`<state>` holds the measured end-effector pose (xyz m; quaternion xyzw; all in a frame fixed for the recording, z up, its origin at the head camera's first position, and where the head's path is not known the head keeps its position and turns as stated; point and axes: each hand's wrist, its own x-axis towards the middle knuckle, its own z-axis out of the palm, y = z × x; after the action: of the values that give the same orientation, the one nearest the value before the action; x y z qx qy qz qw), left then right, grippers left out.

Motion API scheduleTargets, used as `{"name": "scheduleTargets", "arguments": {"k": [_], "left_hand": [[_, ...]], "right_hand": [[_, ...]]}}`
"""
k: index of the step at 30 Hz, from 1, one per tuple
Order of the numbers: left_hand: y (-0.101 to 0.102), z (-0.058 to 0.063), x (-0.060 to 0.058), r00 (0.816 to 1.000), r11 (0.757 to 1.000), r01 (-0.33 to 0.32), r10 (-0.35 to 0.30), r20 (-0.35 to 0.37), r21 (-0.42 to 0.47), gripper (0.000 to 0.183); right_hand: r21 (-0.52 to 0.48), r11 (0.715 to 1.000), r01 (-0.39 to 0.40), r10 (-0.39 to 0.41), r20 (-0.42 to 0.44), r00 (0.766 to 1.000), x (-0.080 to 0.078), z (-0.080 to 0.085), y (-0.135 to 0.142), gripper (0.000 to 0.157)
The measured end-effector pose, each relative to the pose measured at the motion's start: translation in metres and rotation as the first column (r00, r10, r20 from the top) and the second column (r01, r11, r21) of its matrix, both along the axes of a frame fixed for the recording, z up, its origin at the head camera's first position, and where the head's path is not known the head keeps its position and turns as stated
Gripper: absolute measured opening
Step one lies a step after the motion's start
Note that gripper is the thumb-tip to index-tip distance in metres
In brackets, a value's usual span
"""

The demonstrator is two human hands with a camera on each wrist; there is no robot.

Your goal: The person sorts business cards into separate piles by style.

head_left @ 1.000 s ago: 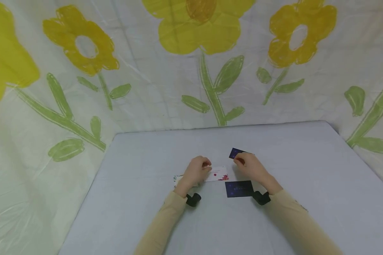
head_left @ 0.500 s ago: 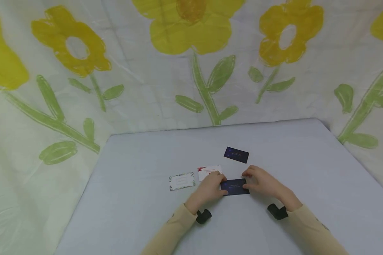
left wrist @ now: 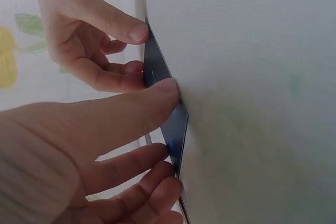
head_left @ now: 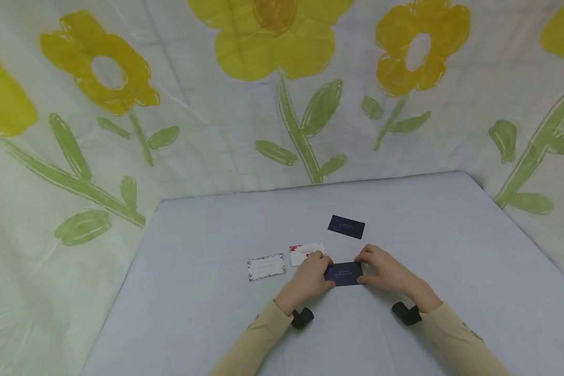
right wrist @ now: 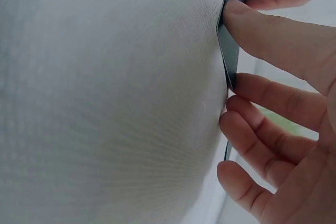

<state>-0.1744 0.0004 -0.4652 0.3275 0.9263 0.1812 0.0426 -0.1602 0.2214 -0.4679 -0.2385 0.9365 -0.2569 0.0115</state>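
Note:
A dark blue card [head_left: 344, 273] lies on the table between both hands. My left hand [head_left: 306, 277] holds its left end, with the thumb [left wrist: 157, 92] at the near edge and fingertips at the far edge. The right hand [head_left: 386, 269] grips the opposite end the same way, its thumb [right wrist: 247, 19] on the near corner. Just beyond the left fingers is a white card with red flowers [head_left: 304, 253], partly covered by that hand. Further left rests a white card with a leafy border [head_left: 266, 267].
A second dark card [head_left: 346, 227] lies tilted, farther back on the pale table [head_left: 207, 224]. Behind the table's back edge hangs a white cloth [head_left: 207, 146] with painted yellow flowers. Each wrist wears a small black camera, such as the left one [head_left: 303, 318].
The right hand has left the far dark card and come nearer. My left hand has moved right, off the white cards. Both now hold the near dark card.

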Motion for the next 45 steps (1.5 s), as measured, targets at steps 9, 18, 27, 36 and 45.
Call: {"name": "scheduleTargets", "arguments": {"k": [9, 18, 27, 36, 45], "left_hand": [[0.002, 0.004, -0.004, 1.000, 0.999, -0.011, 0.010, 0.019, 0.047, 0.041], [0.009, -0.001, -0.012, 0.999, 0.973, -0.054, 0.052, 0.016, 0.226, 0.030], [0.023, -0.006, -0.031, 0.996, 0.881, -0.091, 0.075, 0.053, 0.465, 0.015], [0.033, -0.013, -0.044, 0.987, 0.872, -0.157, 0.133, 0.085, 0.464, 0.014], [0.033, -0.012, -0.049, 0.976, 0.925, -0.209, 0.217, 0.009, 0.317, 0.013]], "right_hand": [[-0.099, 0.995, 0.021, -0.016, 0.051, 0.999, -0.003, -0.001, 0.001, 0.034], [-0.269, 0.959, 0.091, -0.086, 0.032, 0.996, -0.007, -0.005, 0.009, 0.022], [-0.338, 0.901, 0.271, -0.262, 0.074, 0.962, -0.019, -0.004, 0.014, 0.010], [-0.267, 0.870, 0.415, -0.373, 0.195, 0.907, -0.032, -0.001, 0.012, 0.018], [-0.242, 0.871, 0.428, -0.387, 0.199, 0.900, -0.040, -0.002, 0.007, 0.017]]}}
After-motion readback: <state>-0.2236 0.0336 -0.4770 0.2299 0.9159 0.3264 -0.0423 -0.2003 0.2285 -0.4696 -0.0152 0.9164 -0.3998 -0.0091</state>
